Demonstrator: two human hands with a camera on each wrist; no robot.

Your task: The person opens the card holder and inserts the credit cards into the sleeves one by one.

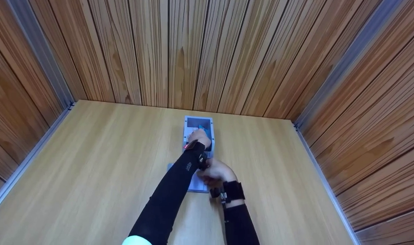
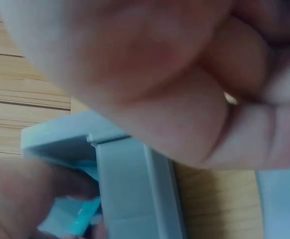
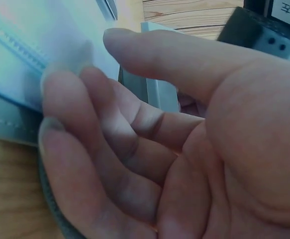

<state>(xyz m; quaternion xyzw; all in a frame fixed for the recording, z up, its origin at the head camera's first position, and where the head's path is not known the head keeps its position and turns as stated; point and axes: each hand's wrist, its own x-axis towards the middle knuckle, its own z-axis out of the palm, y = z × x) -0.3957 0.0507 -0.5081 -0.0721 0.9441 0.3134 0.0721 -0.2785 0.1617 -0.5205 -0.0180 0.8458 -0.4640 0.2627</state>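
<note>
Left hand (image 1: pixel 200 136) inserted in grey box (image 1: pixel 198 121), mid-frame, beside teal item (image 2: pixel 85 217); finger grip undetermined. Right hand (image 1: pixel 219 171), loosely curled, positioned near pale panel (image 1: pixel 197 185), lower centre.

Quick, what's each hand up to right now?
Left hand: in the box, at a teal item; grip cannot be told.
Right hand: open, loosely curled, holding nothing.

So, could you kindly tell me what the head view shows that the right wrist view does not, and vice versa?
Only the head view shows the metal strips edging the walls, and the inside of the grey box with a teal item.

Only the right wrist view shows the palm side of the right hand, stitching on the pale flat item, and a white label.

Both show the right hand, the pale flat item, and wooden surfaces.
</note>
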